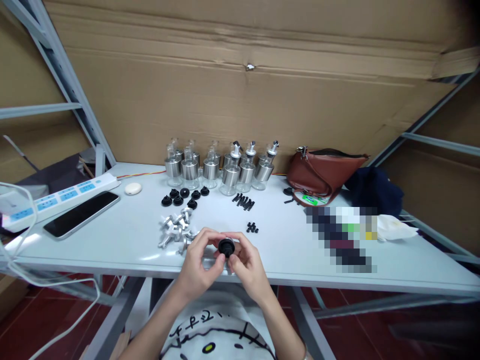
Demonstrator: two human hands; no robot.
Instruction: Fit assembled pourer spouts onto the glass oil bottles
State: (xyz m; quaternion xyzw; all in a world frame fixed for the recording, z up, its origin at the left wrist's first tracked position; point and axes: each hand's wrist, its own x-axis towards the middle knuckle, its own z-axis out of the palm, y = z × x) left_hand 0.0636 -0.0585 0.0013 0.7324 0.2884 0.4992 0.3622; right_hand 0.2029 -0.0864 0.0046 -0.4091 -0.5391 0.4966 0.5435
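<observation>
Both my hands meet over the near table edge. My left hand [199, 265] and my right hand [246, 262] pinch a small black round stopper [226, 247] between their fingertips. Just behind my left hand lies a heap of silver metal spouts [175, 228]. Further back sit several loose black stoppers [183, 197], a bunch of black rod-like parts [243, 201] and a few tiny black pieces [252, 228]. Along the cardboard wall stands a row of glass and steel dispenser bottles [221, 170]; the three on the right carry spout tops.
On the white table [112, 240], a black phone [81, 214], a white power strip [56, 197] and a small white oval object [133, 188] lie at the left. A brown leather bag [322, 172], dark cloth [375, 190] and a white mask [395, 227] are at the right.
</observation>
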